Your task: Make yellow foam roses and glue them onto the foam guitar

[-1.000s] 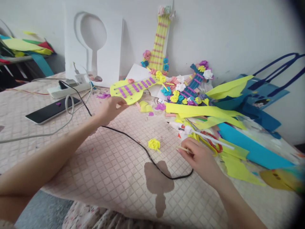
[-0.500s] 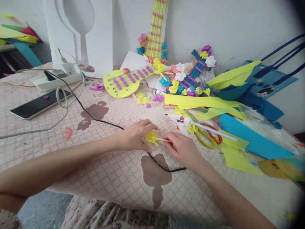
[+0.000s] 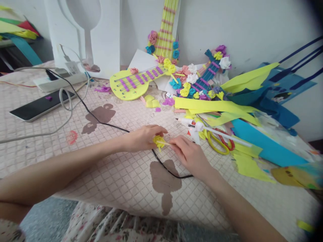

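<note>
My left hand [image 3: 146, 137] is closed on a small crumpled yellow paper flower [image 3: 158, 142], its fingers curled over the flower's left side. My right hand [image 3: 191, 155] pinches a thin wooden stick [image 3: 165, 143], whose far end meets the flower. The right palm hides the rest of the stick. A black cable [image 3: 168, 169] runs beneath both hands across the quilted tablecloth [image 3: 121, 181].
Beyond my hands lie a yellow paper guitar [image 3: 130, 95] and a blue one [image 3: 208, 77] with paper flowers. A white glue gun [image 3: 186, 123], scissors [image 3: 217, 145] and paper strips [image 3: 267, 143] crowd the right. A phone [image 3: 37, 109] and power strip [image 3: 59, 81] sit left.
My left fingers have closed in from a spread pose onto the yellow flower. The right hand has shifted slightly left and up with the stick.
</note>
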A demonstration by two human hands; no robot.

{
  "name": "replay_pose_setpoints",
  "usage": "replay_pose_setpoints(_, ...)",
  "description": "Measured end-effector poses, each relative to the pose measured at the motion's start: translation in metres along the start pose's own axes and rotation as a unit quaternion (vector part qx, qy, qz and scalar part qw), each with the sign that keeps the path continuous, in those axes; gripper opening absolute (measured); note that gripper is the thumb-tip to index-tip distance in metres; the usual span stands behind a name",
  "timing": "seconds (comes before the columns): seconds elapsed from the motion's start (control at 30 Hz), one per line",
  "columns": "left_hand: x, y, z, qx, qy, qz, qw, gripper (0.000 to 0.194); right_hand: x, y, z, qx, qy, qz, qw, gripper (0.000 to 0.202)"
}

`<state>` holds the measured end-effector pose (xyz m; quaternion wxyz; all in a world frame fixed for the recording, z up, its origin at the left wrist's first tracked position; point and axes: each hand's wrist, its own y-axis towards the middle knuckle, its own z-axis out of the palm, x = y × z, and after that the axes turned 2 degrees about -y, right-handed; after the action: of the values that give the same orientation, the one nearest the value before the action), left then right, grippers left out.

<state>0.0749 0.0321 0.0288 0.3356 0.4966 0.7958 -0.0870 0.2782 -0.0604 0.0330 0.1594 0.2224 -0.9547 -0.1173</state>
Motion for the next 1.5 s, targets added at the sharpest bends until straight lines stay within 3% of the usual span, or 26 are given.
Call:
replay_pose_setpoints(0.2, 0.004, -0.002, -0.008, 0.007, -0.033, -0.006, 0.999, 0.053, 0.004, 0.002, 0.009, -0.003, -0.014, -0.031, 0.999, 0.018)
replay_pose_setpoints(0.4, 0.000, -0.003, -0.018, 0.044, -0.015, -0.020, 0.999, 0.045, 0.008, 0.004, 0.013, 0.009, -0.019, -0.057, 0.998, 0.019)
replay_pose_setpoints(0.67, 0.000, -0.001, -0.016, 0.057, -0.003, 0.013, 0.998, 0.036, 0.013, 0.006, 0.019, -0.025, -0.051, -0.082, 0.995, 0.020)
replay_pose_setpoints(0.8, 0.001, -0.001, -0.016, 0.067, -0.003, 0.022, 0.998, 0.035, 0.014, 0.008, 0.021, -0.004, -0.060, -0.098, 0.993, 0.022)
replay_pose_setpoints(1.5, 0.000, 0.000, -0.020, 0.046, 0.037, 0.031, 0.998, 0.042, 0.016, 0.006, 0.025, -0.035, -0.083, -0.115, 0.989, 0.030)
